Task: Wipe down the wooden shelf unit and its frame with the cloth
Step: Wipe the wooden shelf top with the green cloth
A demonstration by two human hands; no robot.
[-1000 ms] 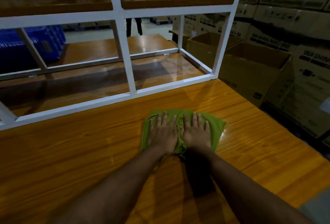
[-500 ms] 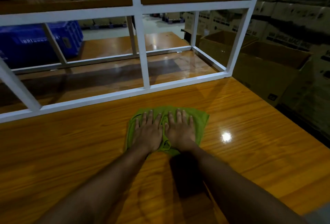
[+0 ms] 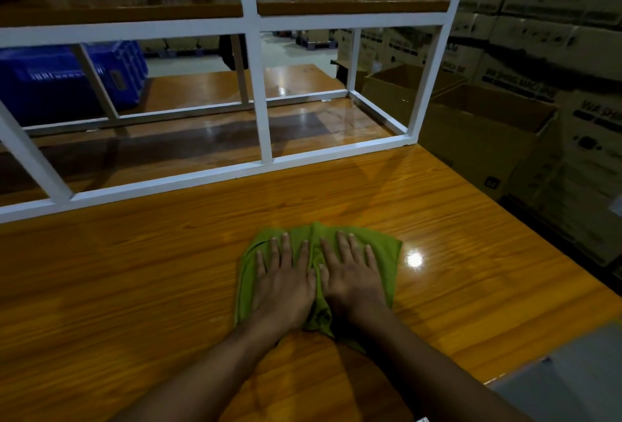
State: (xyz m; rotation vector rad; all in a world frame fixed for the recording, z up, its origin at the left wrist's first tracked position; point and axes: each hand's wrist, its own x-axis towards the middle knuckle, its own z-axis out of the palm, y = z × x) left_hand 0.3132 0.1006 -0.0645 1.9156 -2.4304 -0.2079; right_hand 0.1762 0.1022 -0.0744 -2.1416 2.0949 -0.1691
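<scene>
- green cloth (image 3: 383, 250) lies flat on the wooden shelf surface (image 3: 151, 270), low centre of view, about 6 o'clock from the white frame (image 3: 259, 85); cloth bunched into a ridge between the two hands
- left hand (image 3: 286, 283) palm-down on the cloth's left half; fingers straight and spread, pointing to 12 o'clock; pressing, not gripping
- right hand (image 3: 353, 277) palm-down on the cloth's right half, just beside the left; thumbs nearly touching; fingers straight, pressing flat, nothing grasped
- both forearms come in from 6 o'clock, converging on the cloth
- bright light glare (image 3: 414, 258) on the wood at 3 o'clock of the cloth, just beside its right edge
- frame's bottom rail runs across at 12 o'clock of the hands, well apart from the cloth; upright post rises near centre; upper wooden board (image 3: 353, 7) sits on the top rail
- blue crate (image 3: 60, 85) behind the frame at 10 o'clock
- open cardboard boxes (image 3: 488, 132) at 2 o'clock, beyond the shelf's right edge; stacked cartons (image 3: 555, 17) behind them, print too blurred to read
</scene>
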